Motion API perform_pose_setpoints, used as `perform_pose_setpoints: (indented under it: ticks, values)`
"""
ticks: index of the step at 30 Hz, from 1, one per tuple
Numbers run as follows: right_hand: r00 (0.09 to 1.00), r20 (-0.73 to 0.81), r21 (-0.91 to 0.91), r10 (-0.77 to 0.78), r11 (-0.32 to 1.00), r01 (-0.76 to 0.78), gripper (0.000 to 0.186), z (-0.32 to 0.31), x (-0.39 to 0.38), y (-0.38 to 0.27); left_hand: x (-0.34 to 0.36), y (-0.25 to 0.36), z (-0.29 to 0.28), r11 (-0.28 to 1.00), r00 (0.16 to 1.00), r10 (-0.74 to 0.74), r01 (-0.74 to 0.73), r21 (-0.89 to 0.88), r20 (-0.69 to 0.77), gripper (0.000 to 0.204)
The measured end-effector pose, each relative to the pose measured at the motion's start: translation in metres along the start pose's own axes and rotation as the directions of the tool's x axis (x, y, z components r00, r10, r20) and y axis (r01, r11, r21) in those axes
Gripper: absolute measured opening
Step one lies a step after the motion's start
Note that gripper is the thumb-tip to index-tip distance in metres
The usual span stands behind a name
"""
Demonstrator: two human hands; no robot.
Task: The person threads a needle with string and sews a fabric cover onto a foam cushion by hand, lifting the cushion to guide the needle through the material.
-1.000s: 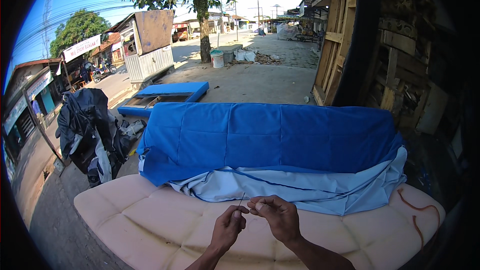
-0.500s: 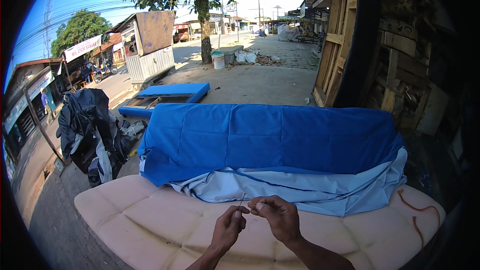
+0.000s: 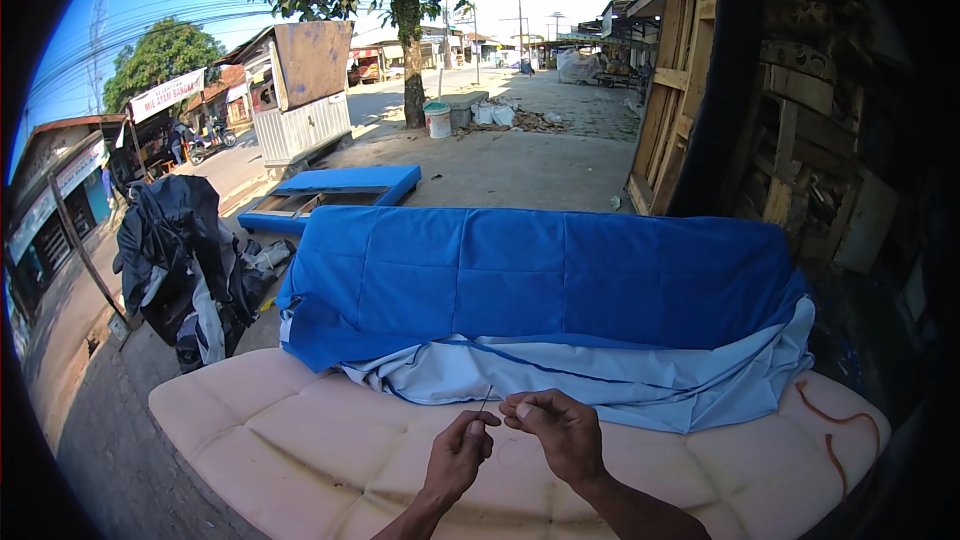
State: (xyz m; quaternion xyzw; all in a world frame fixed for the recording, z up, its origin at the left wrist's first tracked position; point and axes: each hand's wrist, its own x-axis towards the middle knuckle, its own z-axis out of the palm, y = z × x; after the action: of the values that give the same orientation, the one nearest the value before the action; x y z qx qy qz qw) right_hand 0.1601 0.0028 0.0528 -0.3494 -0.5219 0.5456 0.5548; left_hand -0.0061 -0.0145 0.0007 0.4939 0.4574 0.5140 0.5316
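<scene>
Sunlit paving is stretching away on the far side, where a tree (image 3: 412, 80) is standing just left of a white bucket (image 3: 437, 122). Far left, a blue frame (image 3: 345, 178) is lying on the ground beyond some crumpled black sheeting (image 3: 170, 255); on the right, a wooden frame (image 3: 665, 90) is standing upright. Nearest me, a pale pink foam cushion (image 3: 290, 440) is spreading from left to right, and a blue cover (image 3: 510, 270) is lying along its far side, its light underside showing at the near edge. An orange-brown cord (image 3: 840, 418) is curling on the foam's right end. Above the near middle of the foam, my left hand (image 3: 457, 458) is pinching a thin needle-like piece (image 3: 487, 398) that is pointing upward. Just beside it, my right hand (image 3: 565, 437) is keeping thumb and forefinger narrowly together; I cannot tell whether they are gripping anything.
</scene>
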Motion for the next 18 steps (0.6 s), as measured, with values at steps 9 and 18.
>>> perform_pose_setpoints:
  ticks: [9,18]
  values:
    - [1.000,0.000,-0.019,-0.007,1.000,0.007,0.021,-0.0024,0.0007,0.0031,-0.0011,0.0003,0.0005,1.000,1.000,0.000,0.000,-0.009,0.004,0.032]
    - [0.997,-0.069,-0.079,-0.038,0.996,0.032,0.019,-0.0003,0.0022,0.0054,-0.0009,-0.0019,0.0029,0.995,0.998,0.055,-0.052,0.083,-0.028,0.032]
